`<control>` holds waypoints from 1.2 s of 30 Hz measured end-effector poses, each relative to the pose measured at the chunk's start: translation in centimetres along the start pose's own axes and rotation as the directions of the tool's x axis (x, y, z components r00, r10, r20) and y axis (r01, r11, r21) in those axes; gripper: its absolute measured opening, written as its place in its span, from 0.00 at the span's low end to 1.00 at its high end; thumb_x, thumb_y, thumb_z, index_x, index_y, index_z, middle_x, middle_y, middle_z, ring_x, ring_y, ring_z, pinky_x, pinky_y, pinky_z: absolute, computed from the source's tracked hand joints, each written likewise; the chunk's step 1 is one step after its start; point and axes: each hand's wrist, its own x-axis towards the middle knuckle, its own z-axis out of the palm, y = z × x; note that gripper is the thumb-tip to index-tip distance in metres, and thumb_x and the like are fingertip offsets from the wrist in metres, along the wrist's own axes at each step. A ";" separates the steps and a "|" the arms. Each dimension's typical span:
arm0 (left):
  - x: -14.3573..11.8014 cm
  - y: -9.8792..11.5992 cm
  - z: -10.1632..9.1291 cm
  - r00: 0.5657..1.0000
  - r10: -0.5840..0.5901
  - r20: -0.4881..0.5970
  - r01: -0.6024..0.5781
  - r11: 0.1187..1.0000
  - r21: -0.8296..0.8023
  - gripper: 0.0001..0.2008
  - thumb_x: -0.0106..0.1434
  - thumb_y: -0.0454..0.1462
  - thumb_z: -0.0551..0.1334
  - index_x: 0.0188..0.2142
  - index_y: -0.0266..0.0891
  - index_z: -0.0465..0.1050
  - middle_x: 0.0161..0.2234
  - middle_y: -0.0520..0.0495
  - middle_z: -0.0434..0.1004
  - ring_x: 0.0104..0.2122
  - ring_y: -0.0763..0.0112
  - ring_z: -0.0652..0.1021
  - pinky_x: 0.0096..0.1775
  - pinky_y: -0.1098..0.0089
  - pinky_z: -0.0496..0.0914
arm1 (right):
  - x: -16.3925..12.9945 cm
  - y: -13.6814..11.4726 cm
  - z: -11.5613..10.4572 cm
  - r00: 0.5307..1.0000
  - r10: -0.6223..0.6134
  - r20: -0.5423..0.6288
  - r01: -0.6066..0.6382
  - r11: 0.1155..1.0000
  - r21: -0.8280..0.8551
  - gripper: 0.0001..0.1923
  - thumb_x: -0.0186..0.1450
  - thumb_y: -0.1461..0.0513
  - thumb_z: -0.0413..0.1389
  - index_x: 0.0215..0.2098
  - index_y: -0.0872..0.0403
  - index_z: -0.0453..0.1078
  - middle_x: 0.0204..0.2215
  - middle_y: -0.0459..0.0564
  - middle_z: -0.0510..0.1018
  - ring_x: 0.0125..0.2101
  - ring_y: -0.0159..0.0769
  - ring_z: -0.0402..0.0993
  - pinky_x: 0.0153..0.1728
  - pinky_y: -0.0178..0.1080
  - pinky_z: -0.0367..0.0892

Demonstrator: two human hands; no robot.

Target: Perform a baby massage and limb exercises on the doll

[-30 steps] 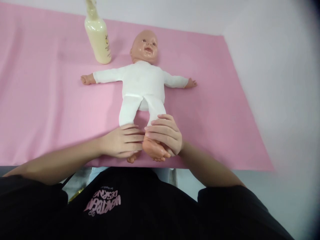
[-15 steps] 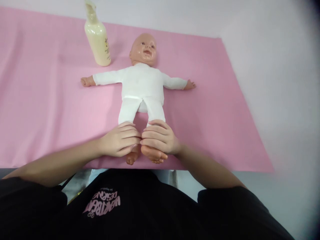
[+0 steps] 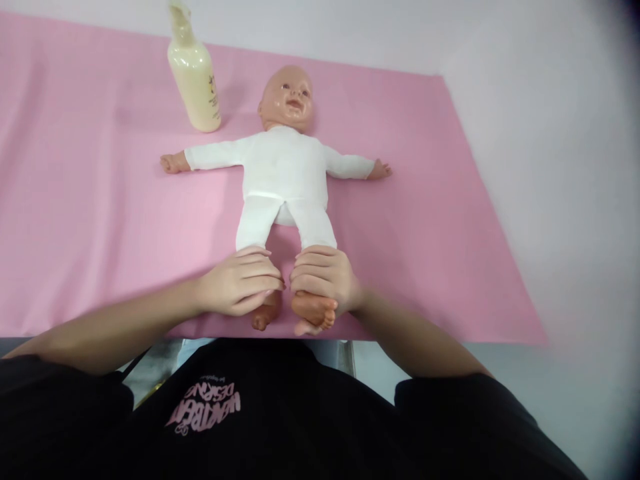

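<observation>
A baby doll [image 3: 284, 173] in a white long-sleeved suit lies on its back on a pink sheet [image 3: 90, 200] that covers the table, its head toward the far edge and its bare feet at the near edge, arms spread out to either side. The person's left hand [image 3: 240, 288] is wrapped over the doll's ankle on the left side of the view, fingers curled closed around it, with the small foot [image 3: 261, 319] poking out below the hand just short of the sheet's near edge. The right hand [image 3: 325, 283] is clamped in the same way over the other ankle, and that foot [image 3: 314, 312] sticks out beneath the fingers with its toes pointing toward the person. The two hands sit just beside each other, fingertips nearly meeting between the doll's legs. Both forearms reach in from the near edge, coming out of black short sleeves.

A cream-coloured lotion bottle [image 3: 194, 77] with a pump top stands upright near the far edge of the sheet, just beside the doll's head on the left of the view. To the right, the sheet ends and a bare pale tabletop [image 3: 560, 173] shows.
</observation>
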 end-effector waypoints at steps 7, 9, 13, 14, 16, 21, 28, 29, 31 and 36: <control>-0.3 0.2 0.3 0.999 -0.007 -0.048 0.004 0.997 -0.075 0.14 0.67 0.32 0.58 0.50 0.42 0.74 0.42 0.46 0.84 0.43 0.66 0.83 0.59 0.60 0.74 | 0.2 -0.6 -0.1 1.000 -0.020 0.008 0.019 0.999 0.045 0.16 0.67 0.48 0.54 0.32 0.51 0.69 0.24 0.43 0.77 0.29 0.35 0.78 0.39 0.41 0.77; -0.3 0.3 0.2 0.999 -0.019 -0.051 0.014 0.996 -0.083 0.15 0.68 0.31 0.57 0.52 0.41 0.73 0.43 0.45 0.84 0.44 0.66 0.83 0.60 0.59 0.74 | 0.3 -0.9 -0.2 1.000 -0.030 0.002 0.030 0.998 0.055 0.14 0.68 0.51 0.53 0.34 0.51 0.69 0.24 0.44 0.77 0.30 0.35 0.79 0.39 0.40 0.78; -0.2 0.7 -0.2 0.994 -0.100 -0.048 0.090 0.980 -0.178 0.16 0.69 0.31 0.56 0.55 0.39 0.72 0.46 0.41 0.82 0.49 0.64 0.82 0.55 0.61 0.77 | 0.3 -1.2 -0.1 0.996 -0.055 -0.064 0.059 0.996 0.071 0.07 0.67 0.57 0.54 0.36 0.51 0.68 0.24 0.44 0.78 0.30 0.34 0.78 0.39 0.39 0.77; -0.1 0.9 -0.3 0.989 -0.141 -0.044 0.127 0.965 -0.231 0.17 0.70 0.31 0.56 0.56 0.39 0.71 0.48 0.40 0.81 0.50 0.64 0.81 0.54 0.62 0.78 | 0.3 -1.2 0.0 0.995 -0.062 -0.080 0.068 0.995 0.076 0.05 0.67 0.58 0.55 0.37 0.51 0.68 0.25 0.43 0.78 0.30 0.34 0.78 0.40 0.40 0.77; 0.1 1.2 -0.5 0.975 -0.220 -0.036 0.192 0.911 -0.365 0.18 0.71 0.33 0.55 0.58 0.41 0.70 0.51 0.39 0.79 0.53 0.62 0.80 0.54 0.61 0.78 | 0.1 -1.2 0.1 0.992 -0.086 -0.098 0.095 0.992 0.089 0.03 0.65 0.61 0.57 0.37 0.51 0.69 0.27 0.44 0.79 0.32 0.34 0.79 0.42 0.41 0.77; 0.1 1.6 -0.4 0.903 -0.415 0.112 0.351 0.561 -0.750 0.20 0.75 0.42 0.56 0.64 0.47 0.65 0.66 0.36 0.65 0.59 0.58 0.77 0.57 0.56 0.76 | 0.2 -1.4 0.0 0.976 -0.157 -0.152 0.168 0.984 0.060 0.03 0.65 0.64 0.59 0.36 0.49 0.70 0.30 0.46 0.77 0.33 0.34 0.76 0.40 0.40 0.78; -0.4 1.7 0.6 0.835 -0.453 0.311 0.474 0.308 -0.825 0.29 0.74 0.52 0.52 0.71 0.51 0.54 0.67 0.33 0.63 0.60 0.54 0.75 0.54 0.53 0.76 | 0.9 -2.0 -0.5 0.982 -0.148 -0.122 0.153 0.988 0.029 0.10 0.63 0.70 0.59 0.28 0.49 0.68 0.29 0.44 0.75 0.33 0.31 0.76 0.41 0.38 0.80; -0.3 1.9 0.6 0.827 -0.444 0.345 0.493 0.280 -0.824 0.29 0.75 0.53 0.49 0.72 0.51 0.51 0.65 0.32 0.66 0.59 0.55 0.76 0.53 0.54 0.76 | 0.8 -2.1 -0.5 0.981 -0.142 -0.130 0.146 0.989 0.028 0.10 0.63 0.70 0.58 0.28 0.49 0.68 0.29 0.43 0.76 0.33 0.31 0.77 0.41 0.38 0.80; 0.1 2.6 0.6 0.818 -0.408 0.406 0.518 0.214 -0.828 0.31 0.76 0.54 0.44 0.73 0.51 0.44 0.63 0.32 0.69 0.56 0.58 0.78 0.52 0.56 0.76 | 0.5 -2.0 -0.3 0.983 -0.128 -0.132 0.133 0.991 0.026 0.09 0.65 0.67 0.58 0.29 0.48 0.68 0.30 0.43 0.78 0.34 0.31 0.78 0.41 0.38 0.80; 1.0 3.1 0.0 0.806 -0.319 0.498 0.566 0.168 -0.807 0.34 0.74 0.58 0.35 0.72 0.48 0.46 0.59 0.35 0.75 0.51 0.62 0.81 0.50 0.60 0.75 | -0.5 -1.2 0.5 0.972 -0.208 -0.109 0.202 0.978 -0.058 0.12 0.68 0.48 0.58 0.34 0.45 0.71 0.34 0.44 0.81 0.37 0.36 0.80 0.42 0.44 0.80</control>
